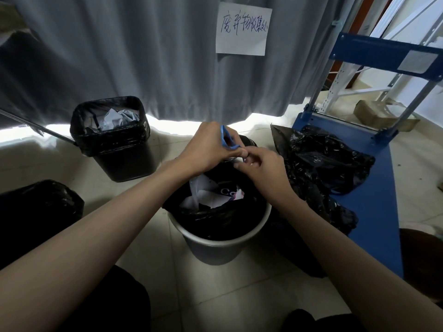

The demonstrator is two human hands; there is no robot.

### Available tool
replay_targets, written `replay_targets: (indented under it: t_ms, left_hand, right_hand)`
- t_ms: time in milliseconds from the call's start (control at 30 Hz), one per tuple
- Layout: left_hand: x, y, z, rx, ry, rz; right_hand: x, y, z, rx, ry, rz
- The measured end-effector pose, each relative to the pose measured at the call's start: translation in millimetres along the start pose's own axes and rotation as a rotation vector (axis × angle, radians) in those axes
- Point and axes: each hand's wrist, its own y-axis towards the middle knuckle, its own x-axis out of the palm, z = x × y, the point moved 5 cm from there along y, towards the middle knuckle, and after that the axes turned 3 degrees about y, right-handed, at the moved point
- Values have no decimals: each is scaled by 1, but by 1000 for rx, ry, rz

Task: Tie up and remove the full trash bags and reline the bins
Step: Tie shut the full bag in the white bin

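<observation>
A round grey bin (215, 245) stands on the floor in front of me, lined with a black bag (215, 216) holding crumpled paper (206, 195). Both hands meet over its far rim. My left hand (208, 149) holds a blue drawstring (226, 140) looped over its fingers. My right hand (261, 168) pinches the same bag edge just beside it. A second, square black bin (124, 154) with a black liner and white paper inside stands at the back left.
A tied black bag (36, 212) sits at the left. Loose black bags (318, 164) lie piled on a blue platform cart (374, 200) at the right. A grey curtain (143, 56) with a paper sign (243, 28) hangs behind. My knees fill the bottom edge.
</observation>
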Motion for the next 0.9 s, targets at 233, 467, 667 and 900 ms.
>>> replay_targets:
  t_ms: [233,467,667,900]
  left_hand:
    - [6,3,-4,37,-4,-13]
    - [15,10,-25,30,103,-57]
    - [26,10,-26,88,317,-84]
    - [33,8,-28,149,655,-110]
  right_hand:
    - [-1,0,1,143,147,-10]
    - [-13,-3,7,166,164,20]
    - [-20,-2,10,154,134,42]
    - [-19,0,10,133,86,16]
